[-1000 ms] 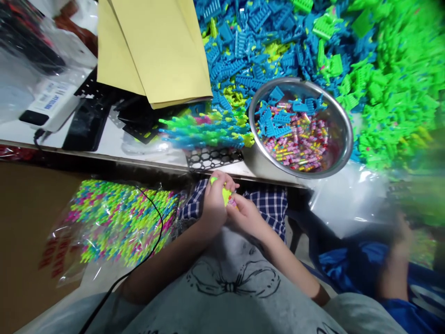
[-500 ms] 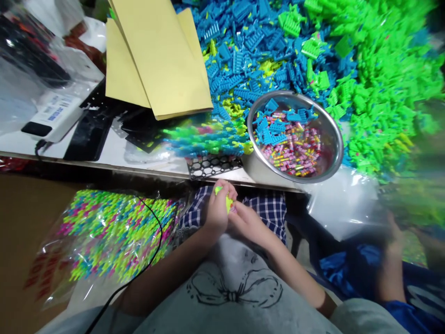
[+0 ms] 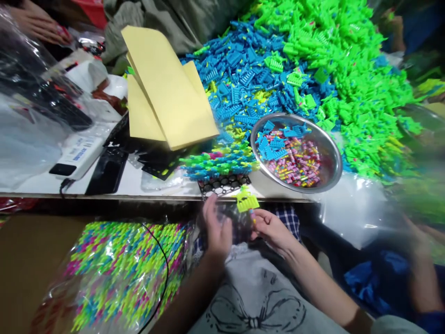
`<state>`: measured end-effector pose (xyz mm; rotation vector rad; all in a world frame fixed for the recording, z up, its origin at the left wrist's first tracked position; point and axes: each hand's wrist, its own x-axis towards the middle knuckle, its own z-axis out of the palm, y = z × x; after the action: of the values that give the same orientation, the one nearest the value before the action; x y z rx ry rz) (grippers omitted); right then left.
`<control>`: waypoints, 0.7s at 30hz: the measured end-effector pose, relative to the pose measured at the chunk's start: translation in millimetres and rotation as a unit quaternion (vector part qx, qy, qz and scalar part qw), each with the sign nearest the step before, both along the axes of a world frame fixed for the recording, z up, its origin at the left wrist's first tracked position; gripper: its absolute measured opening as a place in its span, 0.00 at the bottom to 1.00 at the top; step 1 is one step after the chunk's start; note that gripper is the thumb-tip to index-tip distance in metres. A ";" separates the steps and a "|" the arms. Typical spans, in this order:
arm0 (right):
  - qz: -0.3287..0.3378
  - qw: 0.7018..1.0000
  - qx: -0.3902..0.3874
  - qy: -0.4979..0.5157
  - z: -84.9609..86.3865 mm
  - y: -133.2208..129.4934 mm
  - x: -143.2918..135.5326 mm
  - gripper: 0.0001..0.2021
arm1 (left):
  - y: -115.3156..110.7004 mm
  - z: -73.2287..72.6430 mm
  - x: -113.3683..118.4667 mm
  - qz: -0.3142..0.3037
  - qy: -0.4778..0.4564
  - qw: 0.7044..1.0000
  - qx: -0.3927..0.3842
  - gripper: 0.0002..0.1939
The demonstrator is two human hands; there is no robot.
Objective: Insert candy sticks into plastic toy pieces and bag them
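Below the table edge my right hand [image 3: 274, 230] pinches a yellow comb-shaped plastic piece [image 3: 247, 202], with a small pink-and-yellow stick [image 3: 253, 216] at its lower corner by the fingertips. To its left, my left hand [image 3: 218, 232] is empty, slightly blurred, with thumb and fingers apart. In front of the hands, a row of multicoloured plastic pieces [image 3: 219, 164] stands by a black lattice plate [image 3: 224, 186] at the table edge. A steel bowl [image 3: 334, 174] holds blue comb-shaped pieces [image 3: 273, 150] and many small pink-and-yellow sticks [image 3: 301, 162].
Blue pieces [image 3: 239, 69] and green pieces [image 3: 347, 60] are heaped behind the bowl. Yellow card sheets [image 3: 174, 97], a white device [image 3: 76, 155] and a black phone-like slab [image 3: 107, 171] lie left. A bag of colourful pieces [image 3: 128, 269] and a black cable [image 3: 163, 248] are below. A co-worker's arm [image 3: 422, 264] is right.
My hands were together around the yellow piece; they have parted. My left hand has let go and opened, while my right hand holds the piece out toward the table edge. The view has shifted.
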<state>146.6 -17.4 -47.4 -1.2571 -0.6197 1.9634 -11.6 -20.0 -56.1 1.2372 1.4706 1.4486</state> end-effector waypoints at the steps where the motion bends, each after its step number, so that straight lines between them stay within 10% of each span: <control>1: -0.018 1.000 0.000 0.022 -0.4 0.3 -2.2 0.22 | -0.7 -7.6 -8.0 0.024 0.055 0.998 0.011 0.27; 7: -0.064 0.986 0.117 -0.099 -8.6 11.7 -13.8 0.14 | 17.8 -70.2 -55.8 0.071 0.339 0.937 0.048 0.20; 15: -0.251 0.824 0.308 -0.404 -39.0 59.3 -63.9 0.10 | 36.1 -133.4 -66.3 0.138 0.455 0.872 0.115 0.16; 21: -0.255 0.738 0.350 -0.518 -54.1 73.8 -86.9 0.11 | 50.0 -172.6 -77.9 0.158 0.478 0.854 0.133 0.12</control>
<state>59.7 56.4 -101.5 -1.6663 -1.2170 0.3232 -89.6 30.0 -228.7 2.1625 2.2458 1.3031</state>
